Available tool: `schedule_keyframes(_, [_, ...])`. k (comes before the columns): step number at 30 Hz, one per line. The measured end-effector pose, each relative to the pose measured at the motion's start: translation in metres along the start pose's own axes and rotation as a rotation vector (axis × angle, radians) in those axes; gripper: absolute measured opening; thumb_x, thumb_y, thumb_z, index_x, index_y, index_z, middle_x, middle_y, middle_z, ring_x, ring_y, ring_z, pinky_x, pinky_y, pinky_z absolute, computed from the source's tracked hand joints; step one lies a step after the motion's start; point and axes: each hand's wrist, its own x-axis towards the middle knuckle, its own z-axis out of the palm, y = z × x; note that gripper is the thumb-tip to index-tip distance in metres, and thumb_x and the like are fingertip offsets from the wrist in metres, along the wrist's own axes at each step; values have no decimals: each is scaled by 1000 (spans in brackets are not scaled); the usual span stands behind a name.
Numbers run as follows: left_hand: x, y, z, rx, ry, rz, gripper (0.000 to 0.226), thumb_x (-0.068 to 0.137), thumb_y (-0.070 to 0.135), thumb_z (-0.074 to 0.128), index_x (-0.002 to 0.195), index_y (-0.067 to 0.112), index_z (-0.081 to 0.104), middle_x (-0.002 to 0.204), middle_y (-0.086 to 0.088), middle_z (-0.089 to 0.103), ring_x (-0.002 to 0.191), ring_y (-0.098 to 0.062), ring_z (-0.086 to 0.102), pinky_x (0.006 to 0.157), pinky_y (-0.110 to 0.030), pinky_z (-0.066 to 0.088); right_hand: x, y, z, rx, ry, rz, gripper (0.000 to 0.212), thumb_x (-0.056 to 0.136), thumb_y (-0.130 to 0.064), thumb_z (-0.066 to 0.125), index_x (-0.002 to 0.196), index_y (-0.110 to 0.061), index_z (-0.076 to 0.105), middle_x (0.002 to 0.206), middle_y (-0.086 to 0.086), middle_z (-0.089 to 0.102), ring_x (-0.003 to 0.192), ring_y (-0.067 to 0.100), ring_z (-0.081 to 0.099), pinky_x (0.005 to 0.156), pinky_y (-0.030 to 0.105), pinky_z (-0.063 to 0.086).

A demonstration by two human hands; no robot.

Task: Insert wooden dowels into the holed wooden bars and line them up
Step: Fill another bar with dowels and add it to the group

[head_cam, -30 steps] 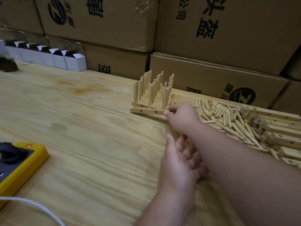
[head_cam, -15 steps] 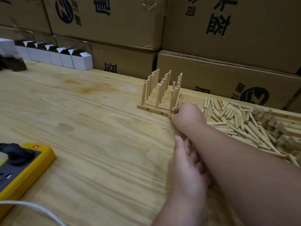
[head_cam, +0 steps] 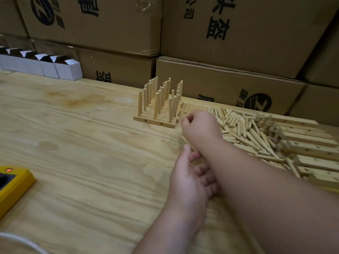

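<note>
Several holed wooden bars with upright dowels (head_cam: 159, 105) stand side by side in a row at the back of the table. The front bar (head_cam: 154, 122) shows two side holes. My right hand (head_cam: 200, 128) hovers just right of that bar's end, fingers curled shut, not touching it, nothing visible in it. My left hand (head_cam: 190, 178) rests on the table below, palm turned up, fingers loosely apart, partly hidden under my right forearm. A heap of loose dowels (head_cam: 244, 132) lies to the right, with bare holed bars (head_cam: 310, 141) beyond it.
Stacked cardboard boxes (head_cam: 229, 33) wall off the back of the plywood table (head_cam: 82, 153). Small white cartons (head_cam: 45, 66) line the back left. A yellow power strip (head_cam: 12, 187) and a white cable (head_cam: 22, 242) sit at the near left.
My right hand has come off the end of the front bar and drawn back slightly to the right. My left hand stays in place.
</note>
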Motion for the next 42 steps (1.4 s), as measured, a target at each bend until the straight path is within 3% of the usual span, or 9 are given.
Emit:
schedule_keyframes(4, [-2, -6, 1, 204, -127, 29, 50, 91, 57, 50, 94, 9, 62, 75, -15, 57, 59, -25, 62, 59, -32, 51, -51, 12, -41, 182, 45, -71, 25, 91, -36, 61, 70, -23, 64, 71, -6, 66, 71, 14, 63, 64, 31, 51])
schedule_keyframes(7, [-6, -9, 3, 332, -195, 93, 44, 85, 51, 63, 96, 10, 69, 69, -9, 65, 57, -18, 62, 54, -28, 50, -99, 36, -70, 336, 78, 4, 21, 90, -39, 64, 72, -30, 67, 66, -13, 65, 63, 0, 60, 53, 18, 44])
schedule_keyframes(12, [-7, -6, 5, 223, -66, 73, 41, 100, 46, 44, 98, 11, 64, 69, -7, 69, 54, -16, 62, 51, -26, 48, -164, 99, -102, 223, 138, 111, 29, 88, -32, 68, 61, -25, 63, 61, -17, 62, 62, -1, 57, 54, 11, 37])
schedule_keyframes(17, [-9, -8, 6, 280, -81, 104, 38, 101, 44, 43, 101, 11, 63, 68, -6, 67, 54, -14, 61, 52, -25, 48, -185, 133, -121, -16, 236, 59, 31, 86, -26, 69, 58, -27, 57, 55, -16, 56, 75, -1, 55, 89, 44, 48])
schedule_keyframes(20, [-10, -9, 6, 298, -87, 118, 37, 102, 42, 42, 101, 11, 63, 68, -6, 66, 54, -14, 60, 52, -25, 48, -178, 145, -128, -29, 163, 171, 35, 90, -37, 61, 57, -27, 60, 51, -12, 59, 67, 2, 57, 99, 49, 47])
schedule_keyframes(26, [-12, -10, 6, 329, -96, 147, 37, 102, 42, 42, 102, 12, 63, 69, -5, 65, 56, -14, 59, 54, -26, 47, -169, 161, -131, -112, 71, 280, 37, 92, -44, 56, 60, -26, 63, 50, -8, 60, 61, 12, 57, 77, 35, 47])
schedule_keyframes(34, [-11, -12, 5, 350, -121, 164, 37, 102, 42, 42, 103, 12, 63, 71, -6, 65, 57, -14, 58, 54, -25, 47, -181, 128, -120, -117, -3, 112, 44, 90, -53, 49, 59, -23, 60, 49, -9, 57, 56, 7, 55, 70, 30, 42])
schedule_keyframes(37, [-11, -12, 5, 348, -119, 168, 36, 102, 41, 42, 103, 11, 63, 70, -5, 64, 56, -14, 58, 53, -24, 48, -189, 114, -115, 41, 0, -39, 41, 86, -55, 45, 58, -27, 57, 55, -15, 55, 61, 6, 54, 64, 26, 35])
schedule_keyframes(42, [-11, -13, 5, 359, -120, 176, 30, 102, 36, 44, 103, 12, 62, 69, -5, 64, 55, -13, 58, 51, -22, 47, -177, 129, -122, 21, 55, 9, 13, 86, -25, 58, 92, -33, 66, 89, -23, 55, 88, 3, 53, 84, 35, 49])
